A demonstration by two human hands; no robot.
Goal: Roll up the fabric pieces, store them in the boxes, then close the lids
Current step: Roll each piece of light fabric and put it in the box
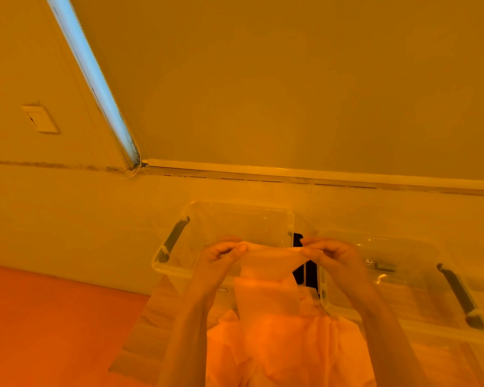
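**Both hands pinching fabric top edge**

Left hand and right hand each pinch a top corner of the fabric piece, held up taut in front of two open clear boxes. Looks thin, light, floppy, so it sags without tension. Keep hold at the corners, roll from that edge.

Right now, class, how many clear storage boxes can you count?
2: the left box behind the left hand, the right box beside the right hand. Others may lie outside view.

Clear boxes with dark handles; pale plain fabric.
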